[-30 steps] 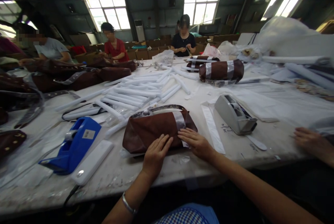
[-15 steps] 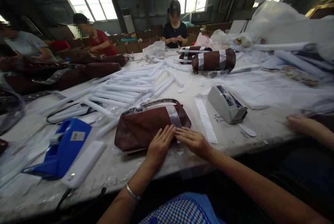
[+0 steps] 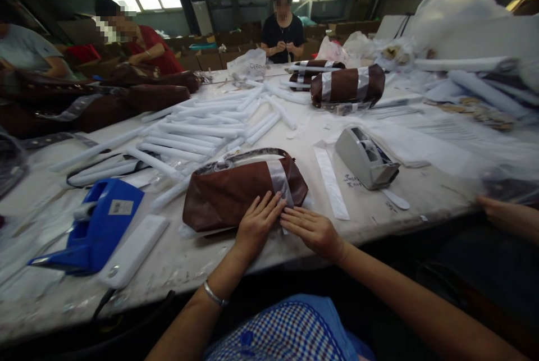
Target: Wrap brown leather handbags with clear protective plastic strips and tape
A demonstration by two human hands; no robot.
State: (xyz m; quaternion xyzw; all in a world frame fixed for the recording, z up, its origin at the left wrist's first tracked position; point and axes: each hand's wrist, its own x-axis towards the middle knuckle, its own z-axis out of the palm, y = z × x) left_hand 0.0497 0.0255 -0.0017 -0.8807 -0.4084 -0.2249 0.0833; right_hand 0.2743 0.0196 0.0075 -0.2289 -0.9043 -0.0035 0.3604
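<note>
A brown handbag (image 3: 227, 195) lies on its side before me, its handle wrapped in clear film along the far side. Around the bag's right part runs a pale, shiny strip (image 3: 278, 176). My left hand (image 3: 259, 220) rests flat on the bag's near face, fingers stretched out over the strip's lower end. Beside it, my right hand (image 3: 314, 229) is flat too, its fingertips meeting the left hand's fingers at the bag's near right edge. Neither hand grips anything; what lies under the palms is hidden.
A blue tape dispenser (image 3: 101, 220) and a white power strip (image 3: 135, 251) sit at left, a grey tape dispenser (image 3: 366, 159) at right. White foam tubes (image 3: 185, 142) lie behind the bag. Wrapped bags (image 3: 347, 88) stand farther back. A co-worker's hand (image 3: 505, 215) is at far right.
The view has tilted down slightly. My hands stay on the bag's near edge, fingers a little more spread. The co-worker's hand at right has moved slightly rightward.
</note>
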